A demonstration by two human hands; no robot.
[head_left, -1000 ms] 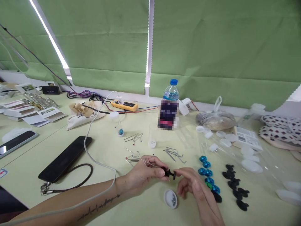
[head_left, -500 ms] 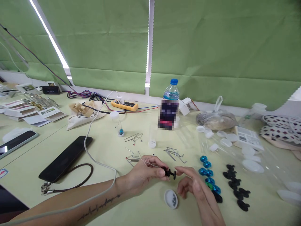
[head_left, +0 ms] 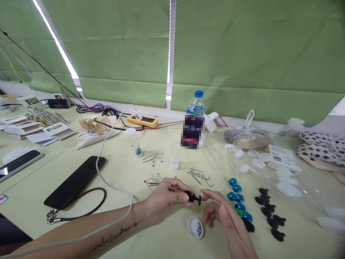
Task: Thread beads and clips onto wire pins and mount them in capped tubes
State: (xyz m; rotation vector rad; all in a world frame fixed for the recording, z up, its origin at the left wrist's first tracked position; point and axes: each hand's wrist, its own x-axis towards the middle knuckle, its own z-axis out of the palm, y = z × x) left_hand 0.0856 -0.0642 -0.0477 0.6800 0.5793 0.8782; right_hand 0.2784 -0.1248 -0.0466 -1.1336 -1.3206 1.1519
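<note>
My left hand (head_left: 164, 199) pinches a small black plastic part (head_left: 194, 198) just above the pale green table (head_left: 151, 244), with a thin metal wire trailing back over the fingers. My right hand (head_left: 223, 216) hovers beside it, index finger extended and almost touching the part's right end, other fingers curled; nothing shows in it. A white cap (head_left: 196, 227) holding small dark beads lies right below both hands. Blue round pieces (head_left: 237, 197) and black flat pieces (head_left: 269, 212) lie in rows to the right.
Bent metal pins (head_left: 199, 176) and more pins (head_left: 153, 157) lie beyond the hands. A black phone (head_left: 75, 181) with a white cable and strap sits left. A water bottle (head_left: 194, 120), white caps (head_left: 258, 160), a plastic bag and a cloth pouch (head_left: 95, 130) stand farther back.
My right index finger has straightened slightly toward the black part; the left hand holds it still. The view has barely shifted.
</note>
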